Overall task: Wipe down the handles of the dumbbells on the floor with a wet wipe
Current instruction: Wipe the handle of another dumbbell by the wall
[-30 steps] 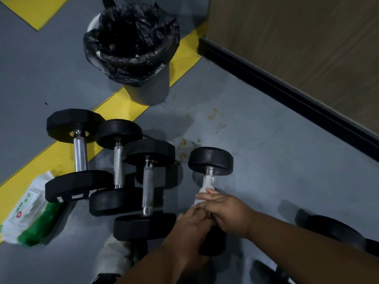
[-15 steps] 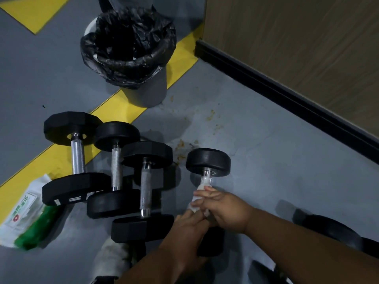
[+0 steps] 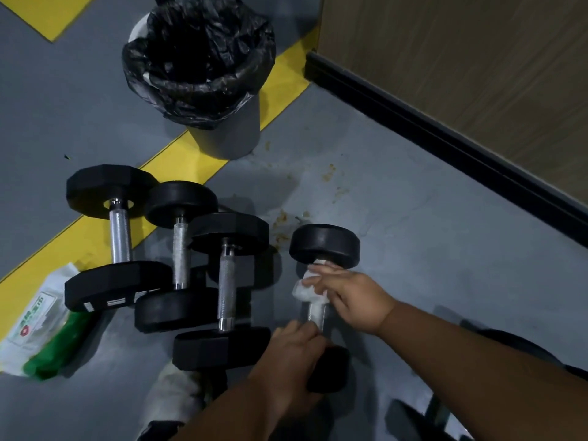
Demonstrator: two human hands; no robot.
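Several black dumbbells with steel handles lie side by side on the grey floor. The rightmost dumbbell (image 3: 324,245) has a white wet wipe (image 3: 306,289) wrapped round the upper part of its handle. My right hand (image 3: 351,296) is closed over the wipe and the handle, close under the far weight. My left hand (image 3: 292,354) grips the near end of the same dumbbell and hides most of its near weight. Left of it lie three more dumbbells (image 3: 226,275) (image 3: 179,246) (image 3: 119,232) with bare handles.
A bin lined with a black bag (image 3: 203,68) stands beyond the dumbbells on a yellow floor stripe (image 3: 79,237). A green and white wipes pack (image 3: 41,326) lies at the left. A wooden wall with black skirting (image 3: 445,138) runs along the right. A dark object (image 3: 509,348) sits at lower right.
My right hand has slid the wipe up the handle toward the far weight. My left hand has stayed at the near end of the dumbbell.
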